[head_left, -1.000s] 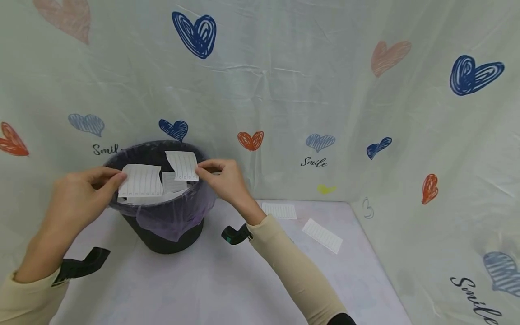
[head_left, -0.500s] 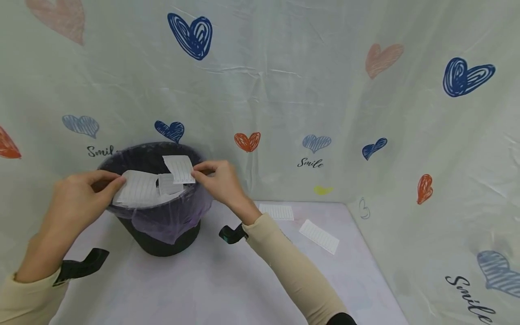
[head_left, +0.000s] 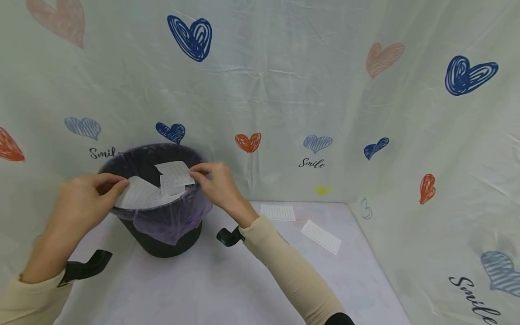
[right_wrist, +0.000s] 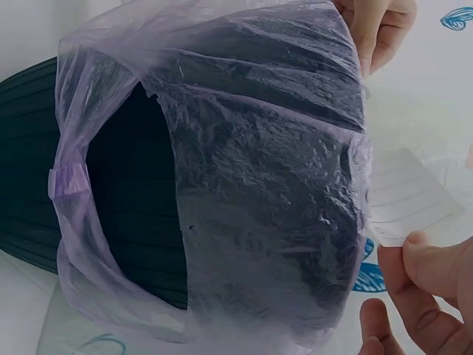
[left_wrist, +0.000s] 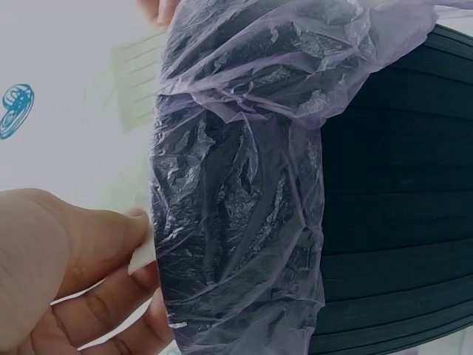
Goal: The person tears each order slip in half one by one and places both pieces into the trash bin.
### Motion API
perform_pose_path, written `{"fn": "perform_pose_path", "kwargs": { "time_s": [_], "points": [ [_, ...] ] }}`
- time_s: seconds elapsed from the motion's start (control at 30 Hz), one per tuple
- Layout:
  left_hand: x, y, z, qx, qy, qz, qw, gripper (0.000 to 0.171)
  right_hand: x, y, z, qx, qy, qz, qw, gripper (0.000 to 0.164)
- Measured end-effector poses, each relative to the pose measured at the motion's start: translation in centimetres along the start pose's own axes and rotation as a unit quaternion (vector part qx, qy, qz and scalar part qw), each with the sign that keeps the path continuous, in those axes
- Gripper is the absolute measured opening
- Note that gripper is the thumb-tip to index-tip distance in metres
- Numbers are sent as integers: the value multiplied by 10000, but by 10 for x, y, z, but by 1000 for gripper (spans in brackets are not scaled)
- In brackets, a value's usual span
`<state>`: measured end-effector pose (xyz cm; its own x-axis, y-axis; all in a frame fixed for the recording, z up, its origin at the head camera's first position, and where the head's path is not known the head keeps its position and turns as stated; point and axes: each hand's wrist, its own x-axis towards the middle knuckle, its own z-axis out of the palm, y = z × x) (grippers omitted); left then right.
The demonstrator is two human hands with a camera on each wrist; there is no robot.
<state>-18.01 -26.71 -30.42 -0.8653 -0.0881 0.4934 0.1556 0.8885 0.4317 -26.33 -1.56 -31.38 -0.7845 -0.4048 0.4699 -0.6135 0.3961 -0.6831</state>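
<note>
A black trash bin (head_left: pixel 162 246) with a purple plastic liner (head_left: pixel 164 223) folded over its rim stands at the left. At the rim's left side my left hand (head_left: pixel 83 203) pinches a lined paper sheet (head_left: pixel 138 194), which leans into the bin; in the left wrist view only its white corner (left_wrist: pixel 143 256) shows beyond the rim. Across the opening, my right hand (head_left: pixel 217 185) pinches another lined sheet (head_left: pixel 174 171) between thumb and forefinger. In the right wrist view that sheet (right_wrist: pixel 410 196) shows beside the liner. Other paper (head_left: pixel 172 187) lies between the two sheets.
Two more lined sheets lie on the white table, one near the back edge (head_left: pixel 278 212), one slanted (head_left: pixel 321 237) farther right. A curtain (head_left: pixel 280 99) printed with hearts hangs behind the table and along its right side.
The sheet in my left hand has sunk lower into the bin and tilted. My right hand's sheet has turned flatter and dropped slightly. Both hands keep their hold near the rim.
</note>
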Motion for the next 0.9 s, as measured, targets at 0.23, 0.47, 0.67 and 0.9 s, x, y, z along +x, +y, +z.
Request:
{"fn": "perform_pose_path", "kwargs": {
  "time_s": [0.23, 0.47, 0.67, 0.9],
  "points": [
    [2, 3, 2, -66, -59, -67, 9999, 29, -1, 2, 1, -19, 92, -10, 10000, 17],
    [0, 4, 2, -208, -91, -161, 9996, 34, -1, 4, 4, -166, 78, 3, 9998, 20],
    [-3, 15, 3, -282, 207, 46, 9994, 33, -5, 13, -3, 21, 487, -88, 9988, 21],
    [-14, 37, 15, -1117, 797, 637, 9885, 24, -21, 38, -18, 111, 969, -152, 9951, 23]
  ]
}}
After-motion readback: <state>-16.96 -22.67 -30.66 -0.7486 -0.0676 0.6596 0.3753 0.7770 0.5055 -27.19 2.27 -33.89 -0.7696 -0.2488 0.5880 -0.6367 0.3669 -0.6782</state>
